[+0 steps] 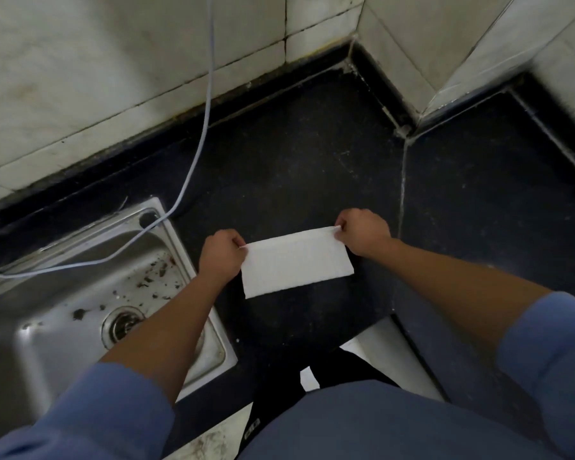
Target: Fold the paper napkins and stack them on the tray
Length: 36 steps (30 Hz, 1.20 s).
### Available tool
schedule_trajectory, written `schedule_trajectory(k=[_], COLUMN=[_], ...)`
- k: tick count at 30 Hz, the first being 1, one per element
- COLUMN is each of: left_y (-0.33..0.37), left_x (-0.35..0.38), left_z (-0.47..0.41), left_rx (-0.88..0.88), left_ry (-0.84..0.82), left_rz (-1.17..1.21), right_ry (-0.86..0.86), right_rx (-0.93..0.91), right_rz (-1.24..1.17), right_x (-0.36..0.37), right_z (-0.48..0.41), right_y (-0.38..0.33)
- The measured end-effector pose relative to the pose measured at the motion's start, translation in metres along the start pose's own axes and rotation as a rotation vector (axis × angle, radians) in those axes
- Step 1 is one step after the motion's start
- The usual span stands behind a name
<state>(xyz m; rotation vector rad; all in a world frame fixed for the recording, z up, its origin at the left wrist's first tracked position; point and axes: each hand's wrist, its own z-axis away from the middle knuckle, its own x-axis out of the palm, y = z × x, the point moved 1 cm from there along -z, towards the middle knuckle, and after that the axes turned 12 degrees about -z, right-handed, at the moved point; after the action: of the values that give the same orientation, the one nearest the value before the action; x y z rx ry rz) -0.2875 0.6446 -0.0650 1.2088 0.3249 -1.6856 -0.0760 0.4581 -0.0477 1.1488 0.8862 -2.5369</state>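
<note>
A white paper napkin [296,262], folded into a long rectangle, hangs just above the dark countertop [296,154]. My left hand [220,257] pinches its upper left corner. My right hand [362,232] pinches its upper right corner. The napkin's lower edge hangs free towards me. No tray shows in this view.
A steel sink [80,293] with dark scraps around its drain lies to the left. A thin pale cable [200,137] drops from the tiled wall [113,61] across the sink's rim. The wall juts out at the back right. The counter's front edge is close to my body.
</note>
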Motion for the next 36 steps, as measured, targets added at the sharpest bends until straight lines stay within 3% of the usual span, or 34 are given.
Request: schedule_trajectory(k=[5,9,11,13,15,20,25,27,33,36], left_y=[0.000,0.014,0.024,0.025,0.012,-0.026,-0.024,-0.016,-0.005,-0.012], left_x=[0.009,0.004,0.013,0.028,0.042,0.053,0.042,0.037,0.034,0.031], left_z=[0.000,0.025,0.041,0.060,0.076,0.090,0.085,0.078,0.066,0.073], left_rx=[-0.062,0.159,0.299,0.368,0.360,0.247,0.354,0.414,0.382,0.365], left_ry=[0.064,0.214,0.186,0.088,0.012,0.049,0.160,0.199,0.047,0.086], left_rz=[-0.165,-0.258,-0.262,-0.312,-0.337,-0.308,-0.354,-0.411,-0.520,-0.433], right_ry=[0.037,0.144,0.017,-0.170,-0.226,-0.071,0.004,0.078,0.076,0.042], right_rx=[0.006,-0.286,-0.402,-0.401,-0.357,-0.205,-0.140,-0.078,0.251,0.359], right_rz=[0.144,0.179,0.144,0.133,0.107,0.053,0.083,0.014,-0.163,-0.484], right_x=[0.004,0.010,0.028,0.051,0.063,0.039,0.020,0.020,0.030,0.023], right_z=[0.001,0.020,0.033,0.046,0.054,0.061,0.056,0.048,0.032,0.029], right_y=[0.005,-0.011,-0.024,-0.027,-0.013,0.042,0.042,0.027,-0.001,-0.004])
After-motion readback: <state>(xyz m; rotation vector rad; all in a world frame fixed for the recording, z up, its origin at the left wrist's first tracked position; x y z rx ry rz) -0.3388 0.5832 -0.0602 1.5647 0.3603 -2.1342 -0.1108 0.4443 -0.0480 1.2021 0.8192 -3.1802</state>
